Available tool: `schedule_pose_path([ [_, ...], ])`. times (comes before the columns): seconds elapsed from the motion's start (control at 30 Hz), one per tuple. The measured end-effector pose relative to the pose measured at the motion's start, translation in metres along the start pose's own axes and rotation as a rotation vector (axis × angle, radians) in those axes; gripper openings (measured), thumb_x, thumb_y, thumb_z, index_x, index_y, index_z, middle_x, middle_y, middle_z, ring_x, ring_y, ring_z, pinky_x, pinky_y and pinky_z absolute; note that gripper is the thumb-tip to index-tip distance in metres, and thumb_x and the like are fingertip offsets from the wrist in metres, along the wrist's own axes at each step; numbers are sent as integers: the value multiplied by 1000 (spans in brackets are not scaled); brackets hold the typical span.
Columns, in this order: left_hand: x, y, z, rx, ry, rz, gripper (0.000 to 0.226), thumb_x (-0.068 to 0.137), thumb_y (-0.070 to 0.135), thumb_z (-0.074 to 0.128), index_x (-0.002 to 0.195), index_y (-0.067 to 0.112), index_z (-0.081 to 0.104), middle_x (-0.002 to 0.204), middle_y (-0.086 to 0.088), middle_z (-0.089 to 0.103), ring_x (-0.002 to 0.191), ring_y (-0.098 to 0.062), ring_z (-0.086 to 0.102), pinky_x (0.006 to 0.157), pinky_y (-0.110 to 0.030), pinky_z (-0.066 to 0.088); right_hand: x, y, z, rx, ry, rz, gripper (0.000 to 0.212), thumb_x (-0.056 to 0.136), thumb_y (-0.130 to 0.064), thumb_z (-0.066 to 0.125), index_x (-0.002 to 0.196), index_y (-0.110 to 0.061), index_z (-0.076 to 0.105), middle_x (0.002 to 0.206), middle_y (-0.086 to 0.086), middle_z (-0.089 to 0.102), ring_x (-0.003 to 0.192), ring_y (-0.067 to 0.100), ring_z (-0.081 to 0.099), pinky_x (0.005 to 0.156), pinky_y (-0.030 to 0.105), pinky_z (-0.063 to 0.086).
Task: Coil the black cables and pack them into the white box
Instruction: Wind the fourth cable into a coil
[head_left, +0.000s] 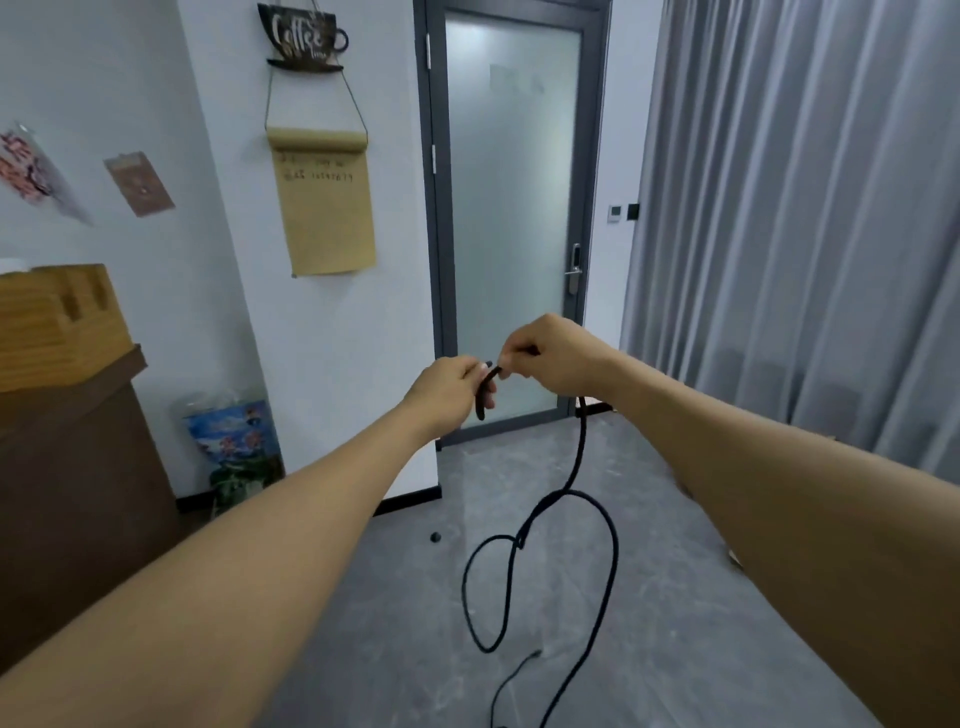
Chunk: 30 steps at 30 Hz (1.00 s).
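A thin black cable (615, 540) hangs from my raised hands and falls in loose loops toward the grey floor. My left hand (447, 395) pinches the cable's short end, which droops down beside its fingers. My right hand (550, 358) grips the same cable a little further along, and the long part drops from under that hand. Both hands are held out in front of me at chest height, almost touching. No white box is in view.
A frosted glass door (511, 218) stands straight ahead, grey curtains (800, 218) at the right. A brown cabinet (78, 467) with a wooden rack on top is at the left. A colourful bag (234, 447) leans on the wall. A small black object (435, 537) lies on the floor.
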<state>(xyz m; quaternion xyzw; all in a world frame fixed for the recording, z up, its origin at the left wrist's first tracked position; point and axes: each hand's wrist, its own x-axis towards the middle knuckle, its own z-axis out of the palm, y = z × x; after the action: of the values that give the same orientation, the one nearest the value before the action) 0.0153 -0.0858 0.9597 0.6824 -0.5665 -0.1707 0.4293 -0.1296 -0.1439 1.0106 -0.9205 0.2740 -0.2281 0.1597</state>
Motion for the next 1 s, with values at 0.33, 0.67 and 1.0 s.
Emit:
schedule_pose_path([
  [0.33, -5, 32, 3, -612, -95, -137, 41, 104, 25, 30, 71, 11, 49, 50, 3, 38, 44, -10, 35, 47, -17, 41, 6, 24, -1, 371, 120, 168, 33, 98, -26, 48, 98, 2, 66, 72, 2, 55, 57, 12, 38, 55, 19, 35],
  [0.67, -12, 60, -14, -959, -198, -261, 41, 100, 33, 33, 67, 13, 44, 43, 9, 26, 32, -3, 21, 32, -14, 13, -2, 10, -11, 567, -31, 100, 43, 102, -37, 31, 74, -12, 52, 58, 1, 46, 46, 9, 32, 44, 19, 26],
  [1.0, -17, 80, -7, -818, 3, -182, 29, 101, 16, 36, 76, 10, 51, 44, 10, 28, 35, -2, 22, 33, -13, 16, -10, 11, -30, 520, -127, 85, 41, 99, -40, 39, 77, -11, 58, 56, -2, 37, 47, 10, 28, 45, 20, 24],
])
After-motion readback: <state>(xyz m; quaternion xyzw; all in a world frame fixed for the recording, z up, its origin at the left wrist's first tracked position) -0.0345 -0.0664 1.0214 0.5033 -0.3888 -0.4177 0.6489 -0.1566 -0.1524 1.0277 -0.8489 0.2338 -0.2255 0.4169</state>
